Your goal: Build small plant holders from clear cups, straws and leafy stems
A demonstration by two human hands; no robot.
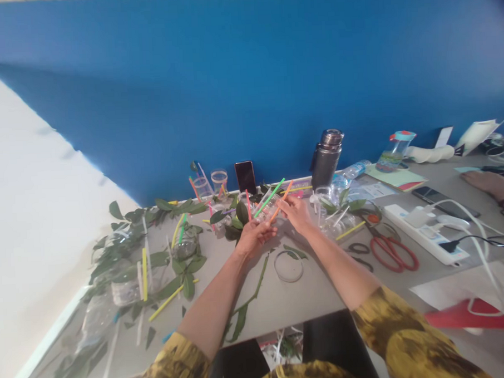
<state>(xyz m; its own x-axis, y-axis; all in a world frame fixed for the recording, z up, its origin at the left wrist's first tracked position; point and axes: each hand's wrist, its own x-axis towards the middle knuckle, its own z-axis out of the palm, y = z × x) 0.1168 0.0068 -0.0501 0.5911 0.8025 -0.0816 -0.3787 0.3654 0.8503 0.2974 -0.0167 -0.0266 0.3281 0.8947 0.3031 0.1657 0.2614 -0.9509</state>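
Note:
Over the middle of the table, my left hand [254,237] has its fingers closed on the lower side of a clear plastic cup [261,211] with drinking straws in it. My right hand [295,212] pinches an orange straw [287,189] at the cup's right side. A green straw [269,197] slants up out of the cup, and a red straw [248,205] stands at its left. Dark green leaves [242,211] are right beside my left hand. A pale ring [276,266] and a leafy stem [256,292] lie on the table below my hands.
Leafy branches, straws and clear cups [185,245] spread across the left. Behind stand a phone [245,177] and a dark thermos [328,159] against the blue wall. To the right are red-handled scissors [392,251], a white power strip [425,234] with cables, and another person's hand [488,184].

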